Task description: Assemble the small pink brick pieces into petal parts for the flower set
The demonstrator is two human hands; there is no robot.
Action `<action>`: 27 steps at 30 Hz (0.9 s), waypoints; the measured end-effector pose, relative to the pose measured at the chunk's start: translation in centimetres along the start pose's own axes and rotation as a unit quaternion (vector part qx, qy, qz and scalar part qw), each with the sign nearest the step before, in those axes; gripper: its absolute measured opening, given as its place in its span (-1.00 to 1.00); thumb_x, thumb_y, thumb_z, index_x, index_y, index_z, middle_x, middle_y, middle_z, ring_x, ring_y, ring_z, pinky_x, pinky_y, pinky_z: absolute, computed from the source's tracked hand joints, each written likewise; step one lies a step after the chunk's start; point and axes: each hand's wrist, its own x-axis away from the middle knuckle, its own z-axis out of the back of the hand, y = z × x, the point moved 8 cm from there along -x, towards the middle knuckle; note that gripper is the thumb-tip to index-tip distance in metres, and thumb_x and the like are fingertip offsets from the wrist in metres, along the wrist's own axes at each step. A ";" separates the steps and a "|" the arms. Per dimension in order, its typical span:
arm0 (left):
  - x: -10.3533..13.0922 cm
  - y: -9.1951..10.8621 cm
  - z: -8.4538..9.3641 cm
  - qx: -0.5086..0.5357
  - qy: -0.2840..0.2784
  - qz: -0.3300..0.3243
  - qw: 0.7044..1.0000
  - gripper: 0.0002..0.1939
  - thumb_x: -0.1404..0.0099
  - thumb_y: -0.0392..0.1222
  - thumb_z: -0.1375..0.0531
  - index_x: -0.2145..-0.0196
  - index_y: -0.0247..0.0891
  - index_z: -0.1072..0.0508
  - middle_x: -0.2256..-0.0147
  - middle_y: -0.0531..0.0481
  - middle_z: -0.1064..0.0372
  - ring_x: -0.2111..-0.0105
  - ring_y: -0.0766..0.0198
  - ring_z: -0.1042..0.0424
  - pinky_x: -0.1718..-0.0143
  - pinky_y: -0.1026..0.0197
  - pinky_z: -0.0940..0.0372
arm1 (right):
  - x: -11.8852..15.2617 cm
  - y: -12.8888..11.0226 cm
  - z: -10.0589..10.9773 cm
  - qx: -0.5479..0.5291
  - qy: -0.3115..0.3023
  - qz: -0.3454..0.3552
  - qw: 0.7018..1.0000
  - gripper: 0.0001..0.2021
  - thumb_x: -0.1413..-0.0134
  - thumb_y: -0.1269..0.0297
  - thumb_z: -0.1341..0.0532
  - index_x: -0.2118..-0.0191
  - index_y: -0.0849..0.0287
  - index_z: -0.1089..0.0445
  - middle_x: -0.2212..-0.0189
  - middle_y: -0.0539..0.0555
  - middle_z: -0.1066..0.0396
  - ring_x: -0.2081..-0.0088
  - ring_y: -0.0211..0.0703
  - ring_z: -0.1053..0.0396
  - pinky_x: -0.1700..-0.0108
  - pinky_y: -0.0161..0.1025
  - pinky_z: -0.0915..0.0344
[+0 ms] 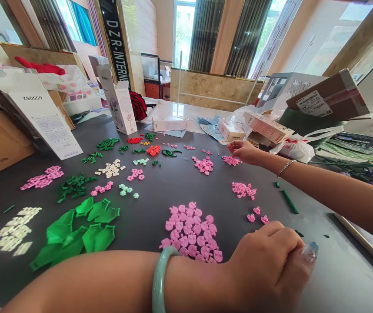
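My left hand [268, 265], with a jade-green bangle [160, 282] at the wrist, is closed low on the right; its curled fingers hide whatever is in them. A bit of dark green piece [299, 233] shows just beyond its knuckles. Close by lie three small pink pieces [251, 218]. Farther off, my right hand [243, 151] reaches over the table with fingers bent together, at the edge of a small heap of pink pieces [231, 160]. Whether it pinches one is too small to see. A dark green rod [290, 201] lies between the arms.
Rounded pink plates [191, 234] spread across the middle front. Large green leaf-shaped parts [75, 234], cream pieces [18, 230] and sorted little heaps cover the left side. White boxes [118, 100] and a cardboard box [4, 134] stand behind; packaging [326, 98] is piled at back right.
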 end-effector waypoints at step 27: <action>-0.2 0.1 0.1 -0.055 0.006 -0.029 0.998 -0.77 -0.28 -0.26 0.04 0.53 -0.20 -0.05 0.52 0.07 -0.08 0.43 0.31 -0.18 0.34 0.25 -0.19 | -0.2 -1.0 -0.5 0.020 0.054 0.055 0.997 -0.68 0.34 0.40 -0.32 0.59 0.11 -0.08 0.66 -0.09 -0.06 0.62 -0.34 -0.11 0.56 -0.28 -0.16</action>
